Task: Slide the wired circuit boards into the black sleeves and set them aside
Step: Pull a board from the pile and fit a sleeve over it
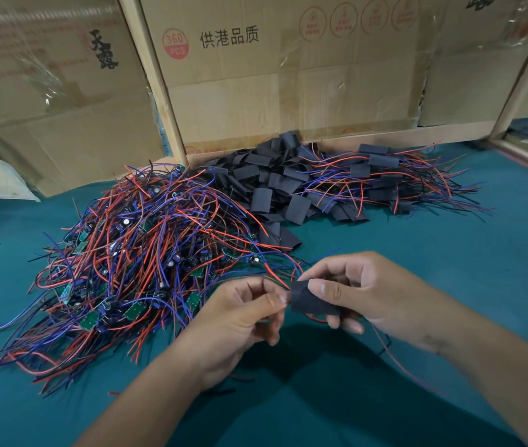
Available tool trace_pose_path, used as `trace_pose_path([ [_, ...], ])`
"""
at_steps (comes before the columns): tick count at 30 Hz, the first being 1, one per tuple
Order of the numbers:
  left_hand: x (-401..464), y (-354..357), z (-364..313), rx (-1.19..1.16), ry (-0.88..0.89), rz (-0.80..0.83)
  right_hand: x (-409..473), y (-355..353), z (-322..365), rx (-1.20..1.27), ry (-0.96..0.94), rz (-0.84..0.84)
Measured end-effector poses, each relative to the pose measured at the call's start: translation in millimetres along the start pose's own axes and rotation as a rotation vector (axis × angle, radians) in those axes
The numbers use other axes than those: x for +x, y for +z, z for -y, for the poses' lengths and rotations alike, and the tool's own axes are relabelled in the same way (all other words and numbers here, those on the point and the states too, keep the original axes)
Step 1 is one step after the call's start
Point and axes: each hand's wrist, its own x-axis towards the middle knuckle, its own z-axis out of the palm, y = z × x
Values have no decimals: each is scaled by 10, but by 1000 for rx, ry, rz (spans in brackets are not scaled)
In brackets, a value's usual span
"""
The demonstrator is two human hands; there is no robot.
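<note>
One black sleeve [316,301] is pinched in the right hand [372,295], while wires at its mouth are pinched by the left hand [243,312] — the board itself cannot be seen, so insertion is judged to be under way. At one o'clock a sleeved pile [395,179] has been set aside. At twelve o'clock empty sleeves [275,185] are heaped. At ten o'clock the unsleeved boards [133,253] are tangled — the largest heap, so most work is judged left. Each pile runs to dozens; exact counts cannot be made.
</note>
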Motion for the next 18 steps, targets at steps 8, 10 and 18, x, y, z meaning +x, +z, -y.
trace_pose_path([
  [8,14,2,27,-4,5,-40,-19,-1,-3,294,76,122],
  [10,14,14,24,-32,-17,-48,-12,12,-4,249,60,122],
  [18,23,94,60,-38,-7,-133,0,30,-32,154,10,101],
])
